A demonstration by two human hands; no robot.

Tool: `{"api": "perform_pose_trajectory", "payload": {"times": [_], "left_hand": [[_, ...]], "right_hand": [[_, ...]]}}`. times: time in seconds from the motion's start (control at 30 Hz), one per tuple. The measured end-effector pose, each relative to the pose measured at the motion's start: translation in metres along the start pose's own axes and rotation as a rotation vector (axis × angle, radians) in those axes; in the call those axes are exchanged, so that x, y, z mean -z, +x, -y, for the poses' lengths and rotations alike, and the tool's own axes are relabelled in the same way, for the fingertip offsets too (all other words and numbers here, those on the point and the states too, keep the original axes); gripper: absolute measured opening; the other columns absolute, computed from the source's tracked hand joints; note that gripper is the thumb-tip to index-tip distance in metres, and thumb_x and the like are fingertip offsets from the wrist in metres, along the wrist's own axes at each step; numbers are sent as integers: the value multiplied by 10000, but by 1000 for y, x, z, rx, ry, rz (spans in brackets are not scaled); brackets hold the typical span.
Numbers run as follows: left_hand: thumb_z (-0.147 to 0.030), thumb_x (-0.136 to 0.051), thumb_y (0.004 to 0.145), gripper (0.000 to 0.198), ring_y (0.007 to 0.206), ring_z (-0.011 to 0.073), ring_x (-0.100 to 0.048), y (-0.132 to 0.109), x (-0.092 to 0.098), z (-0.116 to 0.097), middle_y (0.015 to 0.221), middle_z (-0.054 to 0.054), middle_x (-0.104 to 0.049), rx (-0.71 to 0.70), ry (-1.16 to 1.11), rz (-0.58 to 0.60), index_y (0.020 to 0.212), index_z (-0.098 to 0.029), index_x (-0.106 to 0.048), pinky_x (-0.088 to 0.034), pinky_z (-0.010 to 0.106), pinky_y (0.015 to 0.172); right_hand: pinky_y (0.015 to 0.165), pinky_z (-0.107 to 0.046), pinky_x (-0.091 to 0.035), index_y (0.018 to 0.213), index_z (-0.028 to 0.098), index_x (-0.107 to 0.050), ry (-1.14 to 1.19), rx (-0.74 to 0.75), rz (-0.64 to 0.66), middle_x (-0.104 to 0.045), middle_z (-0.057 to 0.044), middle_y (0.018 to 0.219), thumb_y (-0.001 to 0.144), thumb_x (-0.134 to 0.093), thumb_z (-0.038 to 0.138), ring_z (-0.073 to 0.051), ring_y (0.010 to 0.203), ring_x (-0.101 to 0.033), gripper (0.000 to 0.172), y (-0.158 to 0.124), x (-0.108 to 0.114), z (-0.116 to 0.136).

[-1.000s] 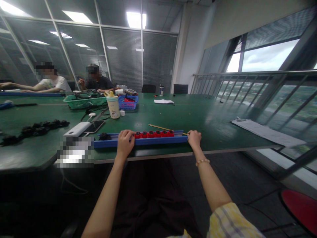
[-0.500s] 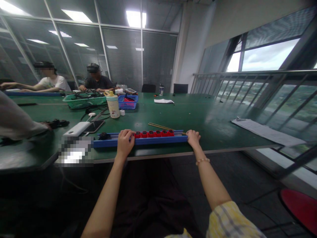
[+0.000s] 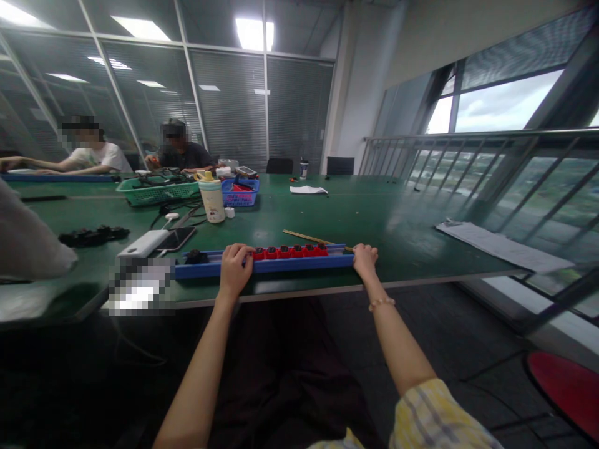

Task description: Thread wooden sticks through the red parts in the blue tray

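**Blue plastic rail [image 3: 264,267] gripped at both ends, near tabletop edge**

Rail lay lengthwise along the near edge of the green tabletop [image 3: 355,212], directly in front of the person. Left hand [image 3: 235,271] was on its left-centre section, with the left fingers [image 3: 236,252] clenched over the front wall. Right hand [image 3: 364,259] was at the right end, with the right fingers [image 3: 361,249] closed on the rail, though the exact contact was partly hidden. Neither hand had released it.

Row of red blocks [image 3: 290,252] sat in the channel between the hands. Black piece [image 3: 196,257] sat in the channel left of the left hand. Thin wooden strips [image 3: 311,239] lay just behind the rail, apart from it.

Handling, judged by eye: rail looked light and stiff, but long and narrow enough to flex a little. Best hold was near the ends, on the side walls and clear of the blocks. Blocks might not be fixed, so keep it level.

Nearby: white power bank [image 3: 140,243] and smartphone [image 3: 180,237] to the left. Two co-workers [image 3: 178,149] sat far down the tabletop.
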State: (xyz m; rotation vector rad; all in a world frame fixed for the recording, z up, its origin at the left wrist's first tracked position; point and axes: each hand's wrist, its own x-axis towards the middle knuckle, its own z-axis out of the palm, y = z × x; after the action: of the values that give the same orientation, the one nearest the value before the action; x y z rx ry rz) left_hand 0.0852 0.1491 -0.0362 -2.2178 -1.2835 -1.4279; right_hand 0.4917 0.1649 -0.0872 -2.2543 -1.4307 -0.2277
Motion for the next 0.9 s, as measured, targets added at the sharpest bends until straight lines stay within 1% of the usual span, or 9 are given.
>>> {"api": "perform_pose_trajectory", "payload": {"times": [0.07,0.13,0.23,0.37,0.5,0.63,0.73,0.83,0.9], "left_hand": [[-188,-461,903,197,960,232,-551,0,0,0,954,62,-630,-7,-1,-5,924,-223,-653,-464,399,891],[-186,-459,902,200,960,231,-551,0,0,0,953,62,-630,-9,1,-6,926,-223,-654,-464,399,891],[-187,-468,894,195,960,232,-555,0,0,0,952,58,-629,5,4,2,926,-227,-656,-461,401,897],[-191,-473,888,192,966,233,-558,0,0,0,948,57,-627,17,6,9,922,-226,-658,-459,403,908],[-186,-468,890,194,959,230,-557,0,0,0,954,56,-630,14,0,3,922,-226,-656,-458,401,909],[-177,-468,887,197,958,229,-554,0,1,0,956,56,-632,10,-5,-7,919,-228,-656,-457,398,906],[-178,-464,891,201,967,229,-554,0,1,0,957,57,-632,11,-8,-8,925,-225,-656,-456,395,906],[-188,-465,897,197,973,231,-551,0,1,1,960,59,-634,9,-8,-10,930,-223,-656,-454,395,908],[-189,-465,897,195,969,230,-548,-1,1,1,960,58,-635,11,-6,-8,930,-224,-655,-451,395,912]], "right_hand": [[881,-403,-369,1161,110,-623,10,-1,-27,-597,-222,1167,874,-477,165,-322,1093,-490,327,-1,1,0],[866,-386,-365,1157,126,-619,39,12,-39,-628,-187,1137,886,-460,169,-307,1072,-506,317,-1,2,0],[844,-369,-354,1125,166,-643,79,40,-19,-676,-138,1054,919,-427,184,-276,1009,-539,299,0,2,-1],[807,-357,-355,1090,209,-709,81,80,8,-683,-137,1072,950,-396,207,-269,1001,-542,343,2,3,-1],[774,-348,-358,1055,211,-741,75,100,-7,-692,-139,1066,943,-411,215,-268,975,-540,348,3,4,-1],[759,-345,-346,1035,203,-742,97,75,-50,-716,-128,995,928,-421,210,-264,938,-544,338,2,6,-1],[778,-342,-345,1021,191,-741,144,54,-101,-717,-130,1011,915,-415,203,-259,940,-539,342,2,8,-2],[824,-336,-359,1017,168,-731,251,59,-165,-716,-130,1025,907,-396,203,-258,960,-536,355,3,8,-4],[853,-333,-373,1026,146,-718,348,68,-217,-718,-128,995,907,-380,215,-255,954,-542,364,4,9,-6]]}}
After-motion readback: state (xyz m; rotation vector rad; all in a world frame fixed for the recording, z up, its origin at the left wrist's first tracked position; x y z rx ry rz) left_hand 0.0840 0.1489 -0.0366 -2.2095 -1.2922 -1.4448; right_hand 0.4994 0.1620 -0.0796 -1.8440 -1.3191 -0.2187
